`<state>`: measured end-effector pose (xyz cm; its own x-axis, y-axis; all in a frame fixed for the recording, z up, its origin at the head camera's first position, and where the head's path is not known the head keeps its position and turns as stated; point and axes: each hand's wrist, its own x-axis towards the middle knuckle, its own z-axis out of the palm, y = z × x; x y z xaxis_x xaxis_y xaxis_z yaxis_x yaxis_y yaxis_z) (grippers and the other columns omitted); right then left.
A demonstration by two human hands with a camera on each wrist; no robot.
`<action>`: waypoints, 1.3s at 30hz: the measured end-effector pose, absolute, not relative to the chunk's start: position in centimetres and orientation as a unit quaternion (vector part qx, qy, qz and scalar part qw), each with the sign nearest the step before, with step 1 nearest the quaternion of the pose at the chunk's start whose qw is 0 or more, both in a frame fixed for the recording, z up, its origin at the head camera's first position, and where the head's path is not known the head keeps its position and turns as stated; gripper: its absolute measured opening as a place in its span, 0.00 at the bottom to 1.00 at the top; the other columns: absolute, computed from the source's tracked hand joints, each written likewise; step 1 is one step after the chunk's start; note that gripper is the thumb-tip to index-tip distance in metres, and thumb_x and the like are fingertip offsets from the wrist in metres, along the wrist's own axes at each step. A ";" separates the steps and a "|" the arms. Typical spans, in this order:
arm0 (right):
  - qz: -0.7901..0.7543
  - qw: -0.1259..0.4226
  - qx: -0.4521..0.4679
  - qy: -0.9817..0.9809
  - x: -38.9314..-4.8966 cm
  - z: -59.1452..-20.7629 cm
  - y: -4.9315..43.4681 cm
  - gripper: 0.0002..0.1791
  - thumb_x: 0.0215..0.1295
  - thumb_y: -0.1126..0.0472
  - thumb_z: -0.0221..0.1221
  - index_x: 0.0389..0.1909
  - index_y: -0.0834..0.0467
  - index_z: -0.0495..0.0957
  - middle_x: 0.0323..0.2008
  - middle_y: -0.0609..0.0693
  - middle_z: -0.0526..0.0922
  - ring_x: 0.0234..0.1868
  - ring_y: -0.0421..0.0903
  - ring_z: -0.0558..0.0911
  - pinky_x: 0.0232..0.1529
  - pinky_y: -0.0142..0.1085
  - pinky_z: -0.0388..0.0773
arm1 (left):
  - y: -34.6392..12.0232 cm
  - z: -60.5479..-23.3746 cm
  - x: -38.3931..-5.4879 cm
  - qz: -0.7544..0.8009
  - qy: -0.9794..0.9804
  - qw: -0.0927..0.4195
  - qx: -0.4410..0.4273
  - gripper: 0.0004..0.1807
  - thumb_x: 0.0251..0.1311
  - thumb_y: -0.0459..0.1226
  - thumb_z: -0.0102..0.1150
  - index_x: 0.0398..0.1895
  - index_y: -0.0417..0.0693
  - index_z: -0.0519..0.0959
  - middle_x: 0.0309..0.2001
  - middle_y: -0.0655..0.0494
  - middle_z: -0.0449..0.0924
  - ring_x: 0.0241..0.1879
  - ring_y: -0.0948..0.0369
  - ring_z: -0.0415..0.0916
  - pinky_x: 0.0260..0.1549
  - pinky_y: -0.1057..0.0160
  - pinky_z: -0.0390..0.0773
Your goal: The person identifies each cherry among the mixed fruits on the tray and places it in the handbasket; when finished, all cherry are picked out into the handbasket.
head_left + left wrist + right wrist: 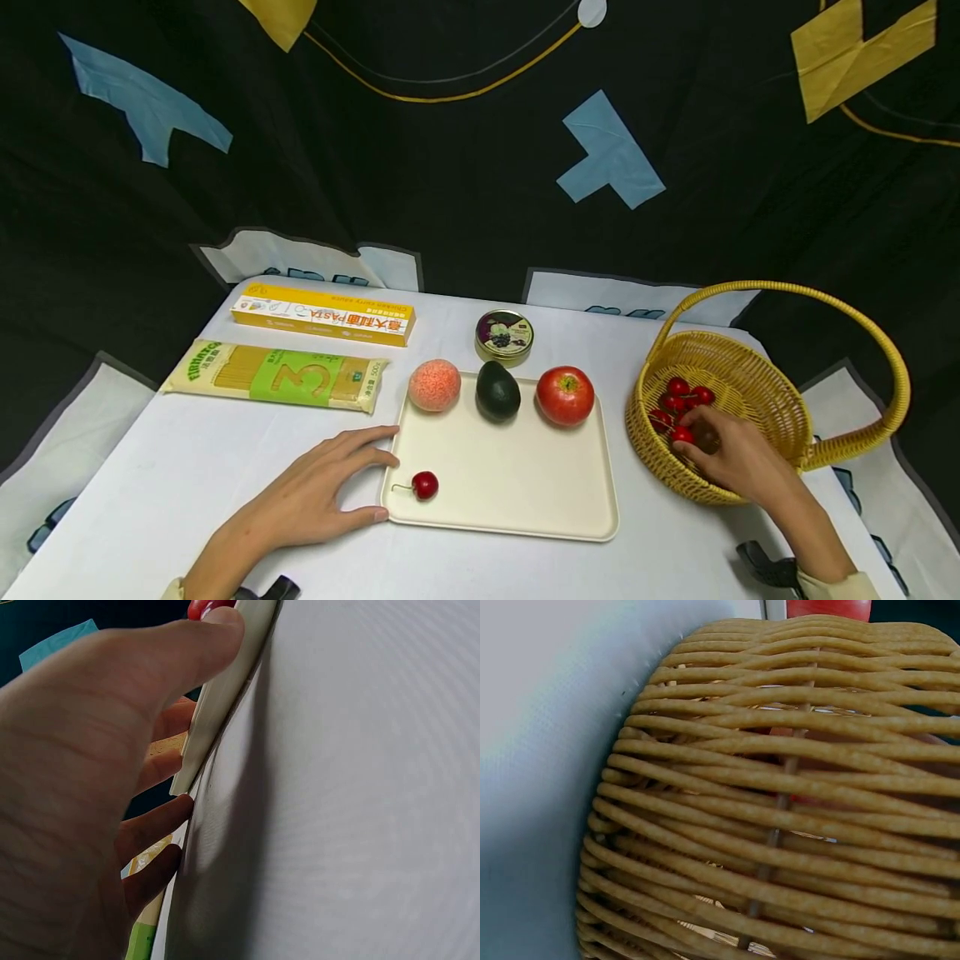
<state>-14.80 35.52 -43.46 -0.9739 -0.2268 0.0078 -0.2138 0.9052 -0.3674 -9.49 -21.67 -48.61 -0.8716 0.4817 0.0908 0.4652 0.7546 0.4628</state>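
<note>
My right hand [738, 458] reaches into a yellow wicker basket [757, 375], thumb and fingers pinching a red cherry [682, 435]. More cherries [678, 387] lie beside it in the basket. In the right wrist view the basket's woven wall [780, 780] hides most of that hand. My left hand [322, 487] rests at the left edge of a cream tray [510, 483], fingers spread and thumb at the near corner. On the tray near this hand lies one cherry [424, 486] with its stem. A pinkish round fruit [434, 385], a dark green avocado [498, 392] and a red apple [565, 396] line the tray's far side.
A round tin [505, 335] stands behind the tray. At the back left lie a yellow pasta box [322, 314] and a bag of spaghetti [277, 373]. The basket's tall handle [896, 367] arches over its right side. A dark patterned cloth [450, 167] hangs behind the white table.
</note>
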 end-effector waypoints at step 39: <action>-0.178 -0.153 -0.140 0.962 -11.9 -39.8 28.8 0.21 0.61 0.60 0.78 0.54 0.56 0.86 0.46 0.55 0.89 0.42 0.56 0.89 0.40 0.56 0.91 | -21.8 -48.5 -9.5 0.239 0.937 0.019 0.253 0.27 0.60 0.68 0.71 0.60 0.78 0.80 0.79 0.68 0.67 0.75 0.55 0.69 0.69 0.39 0.75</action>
<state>-11.91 28.81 -39.81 -0.9145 -0.2144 0.3431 -0.3228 0.8979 -0.2994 -9.53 -21.75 -48.48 -0.8708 0.4840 0.0863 0.4661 0.7568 0.4583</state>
